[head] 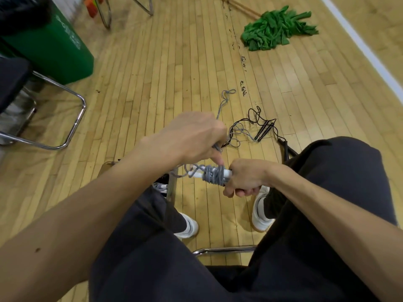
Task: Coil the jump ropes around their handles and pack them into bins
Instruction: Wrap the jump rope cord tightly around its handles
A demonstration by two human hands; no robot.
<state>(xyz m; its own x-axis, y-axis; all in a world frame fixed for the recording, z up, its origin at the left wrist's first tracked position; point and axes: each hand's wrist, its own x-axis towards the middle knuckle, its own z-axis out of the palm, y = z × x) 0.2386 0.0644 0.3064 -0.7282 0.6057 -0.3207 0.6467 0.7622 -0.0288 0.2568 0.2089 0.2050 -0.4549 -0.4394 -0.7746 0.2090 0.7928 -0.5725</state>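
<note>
Winding is judged about half done: several turns of the grey rope (pixel 214 176) are laid round the white handles (pixel 227 172), which are gripped in the curled right hand (pixel 246 180) above the floor (pixel 174 83). The slack is pinched by the left hand (pixel 192 136), and its tail lies on the floor. A black jump rope (pixel 265 125) is left uncoiled nearby.

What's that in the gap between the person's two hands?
In the head view, white handles wrapped in coils of grey rope span it: the right hand grips one end, the left hand holds the rope above.
</note>
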